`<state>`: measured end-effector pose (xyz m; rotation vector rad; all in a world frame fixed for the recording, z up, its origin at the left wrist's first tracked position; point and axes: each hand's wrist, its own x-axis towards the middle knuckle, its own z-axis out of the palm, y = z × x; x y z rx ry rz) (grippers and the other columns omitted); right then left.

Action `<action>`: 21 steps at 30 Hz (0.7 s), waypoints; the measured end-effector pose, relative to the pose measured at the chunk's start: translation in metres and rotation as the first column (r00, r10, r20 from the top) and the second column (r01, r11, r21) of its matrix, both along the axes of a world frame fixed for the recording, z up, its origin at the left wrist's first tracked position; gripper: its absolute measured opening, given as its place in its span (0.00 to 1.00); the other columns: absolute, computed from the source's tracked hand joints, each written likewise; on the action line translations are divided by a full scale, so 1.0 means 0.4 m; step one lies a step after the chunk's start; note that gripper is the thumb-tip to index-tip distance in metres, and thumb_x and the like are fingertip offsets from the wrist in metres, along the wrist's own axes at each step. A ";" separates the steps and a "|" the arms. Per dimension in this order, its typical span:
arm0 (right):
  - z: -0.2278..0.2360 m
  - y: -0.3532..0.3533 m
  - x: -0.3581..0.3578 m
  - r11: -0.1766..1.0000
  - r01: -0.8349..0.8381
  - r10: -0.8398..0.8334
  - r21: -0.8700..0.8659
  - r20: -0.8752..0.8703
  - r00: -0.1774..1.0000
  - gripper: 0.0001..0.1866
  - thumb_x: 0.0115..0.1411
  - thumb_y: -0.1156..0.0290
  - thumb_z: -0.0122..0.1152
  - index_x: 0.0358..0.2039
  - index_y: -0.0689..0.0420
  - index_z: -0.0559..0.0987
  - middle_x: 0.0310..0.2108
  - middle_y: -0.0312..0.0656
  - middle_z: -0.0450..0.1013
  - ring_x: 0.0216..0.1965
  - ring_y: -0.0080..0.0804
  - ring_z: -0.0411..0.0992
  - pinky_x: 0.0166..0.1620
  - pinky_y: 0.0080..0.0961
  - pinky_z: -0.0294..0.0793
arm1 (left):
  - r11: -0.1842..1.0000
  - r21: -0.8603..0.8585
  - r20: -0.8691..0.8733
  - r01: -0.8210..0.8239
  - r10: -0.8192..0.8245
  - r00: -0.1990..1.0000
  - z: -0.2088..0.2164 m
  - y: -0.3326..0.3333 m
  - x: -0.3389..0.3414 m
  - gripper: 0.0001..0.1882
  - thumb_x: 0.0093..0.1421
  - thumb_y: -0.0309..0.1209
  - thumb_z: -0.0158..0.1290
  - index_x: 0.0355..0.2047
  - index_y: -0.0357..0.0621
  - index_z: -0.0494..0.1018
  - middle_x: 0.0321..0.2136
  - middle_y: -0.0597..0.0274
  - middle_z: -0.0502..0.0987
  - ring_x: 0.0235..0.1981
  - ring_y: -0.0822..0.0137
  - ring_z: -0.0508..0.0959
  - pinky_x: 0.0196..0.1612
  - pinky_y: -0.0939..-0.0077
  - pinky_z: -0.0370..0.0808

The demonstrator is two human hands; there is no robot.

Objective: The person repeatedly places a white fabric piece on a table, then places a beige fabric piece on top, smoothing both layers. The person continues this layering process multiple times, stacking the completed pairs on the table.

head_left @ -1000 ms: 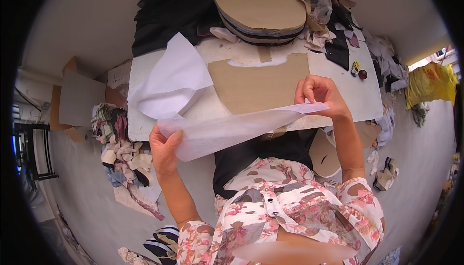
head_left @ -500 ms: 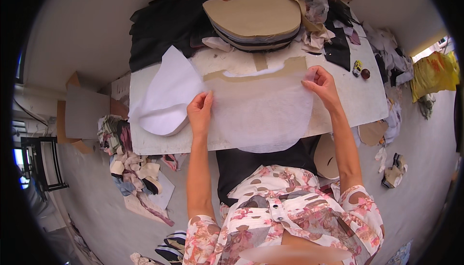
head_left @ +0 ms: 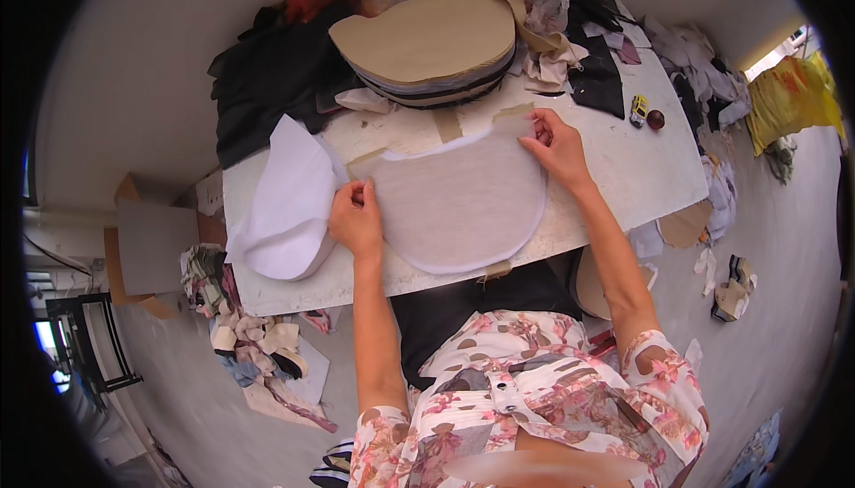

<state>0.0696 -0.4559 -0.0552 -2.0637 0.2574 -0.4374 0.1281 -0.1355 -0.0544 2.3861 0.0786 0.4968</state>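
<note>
On the table in front of me lies a rounded, bib-shaped piece of thin white fabric (head_left: 463, 199), greyish in the middle with a whiter rim. My left hand (head_left: 358, 218) pinches its upper left corner between thumb and fingers. Its upper right corner is in the closed fingertips of my right hand (head_left: 558, 148). Strips of brown tape (head_left: 514, 114) show on the tabletop along the fabric's far edge. Close beside my left hand rests a stack of white cut pieces (head_left: 289, 212), the top one curling up toward the back.
A thick stack of beige cut pieces (head_left: 427, 38) stands at the back of the table (head_left: 637, 190), with black fabric (head_left: 276, 87) left of it. A toy car (head_left: 639, 111) and a dark red ball (head_left: 655, 120) sit at the right. Scraps (head_left: 258, 337) lie by the left floor.
Both hands have drawn the thin fabric away from the table's near edge, and it now lies flat with its white rim showing. The whole view has shifted and tilted slightly.
</note>
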 end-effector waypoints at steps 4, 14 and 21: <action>0.013 0.009 0.000 0.996 0.033 -0.034 -0.079 -0.004 0.999 0.21 0.47 0.75 0.68 0.43 0.57 0.74 0.23 0.35 0.71 0.21 0.24 0.68 0.28 0.20 0.70 | 1.000 0.028 -0.004 -0.006 0.006 1.000 -0.001 0.002 0.004 0.07 0.53 0.36 0.61 0.25 0.49 0.77 0.17 0.70 0.74 0.18 0.69 0.73 0.24 0.72 0.68; 0.035 0.021 -0.002 0.973 0.077 -0.093 -0.218 -0.064 0.994 0.25 0.48 0.69 0.70 0.47 0.56 0.73 0.30 0.37 0.73 0.28 0.30 0.72 0.33 0.26 0.72 | 0.998 0.058 -0.117 -0.010 0.017 0.993 0.020 -0.001 0.003 0.12 0.53 0.38 0.61 0.35 0.48 0.77 0.22 0.69 0.76 0.21 0.68 0.74 0.27 0.70 0.70; 0.087 0.087 -0.043 0.631 -0.126 0.167 -0.766 -0.025 0.986 0.36 0.59 0.49 0.55 0.63 0.51 0.61 0.67 0.47 0.48 0.69 0.47 0.42 0.66 0.52 0.43 | 0.854 0.406 0.176 0.327 -0.424 0.888 0.051 -0.035 -0.041 0.30 0.59 0.45 0.53 0.59 0.46 0.64 0.63 0.51 0.58 0.62 0.49 0.58 0.63 0.50 0.53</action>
